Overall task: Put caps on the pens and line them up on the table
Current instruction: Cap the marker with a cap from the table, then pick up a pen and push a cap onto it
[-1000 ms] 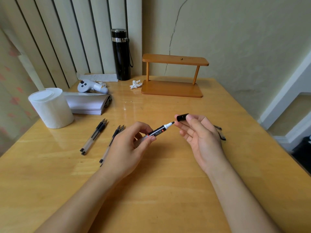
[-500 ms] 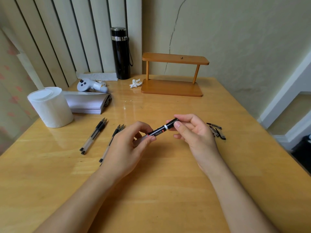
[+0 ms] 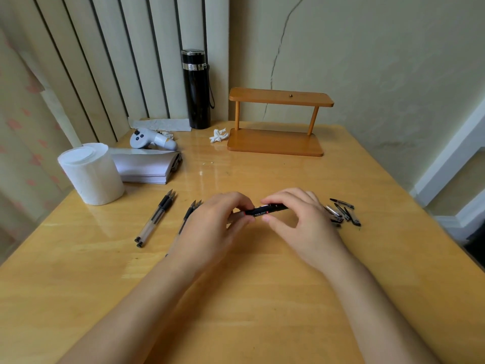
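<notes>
A: Surface first?
B: Glossy yellow wooden table (image 3: 249, 298). Cracked plaster wall and vertical blinds behind it.
A: Hands?
B: Left hand (image 3: 210, 229) pinches the rear of one slim black marker (image 3: 262, 210) with a red-edged label. Right hand (image 3: 307, 227) pinches its front end, thumb under, fingers over. The marker is level, just above table centre, between both hands. Cap seated or not: can't tell, fingers cover it.
A: Other pens?
B: Two clear-barrelled gel pens (image 3: 154, 219), black caps on, side by side at left. Two further pens (image 3: 193, 208) show only tips behind the left hand. Loose black caps (image 3: 341, 212) are heaped just right of the right hand, overlapping, at least four.
A: Clutter?
B: One white toilet roll (image 3: 91, 174), one paper stack (image 3: 147, 166), one grey controller (image 3: 152, 139), one black cylindrical flask (image 3: 196, 90), one two-tier wooden stand (image 3: 278, 122), one crumpled tissue (image 3: 218, 135).
</notes>
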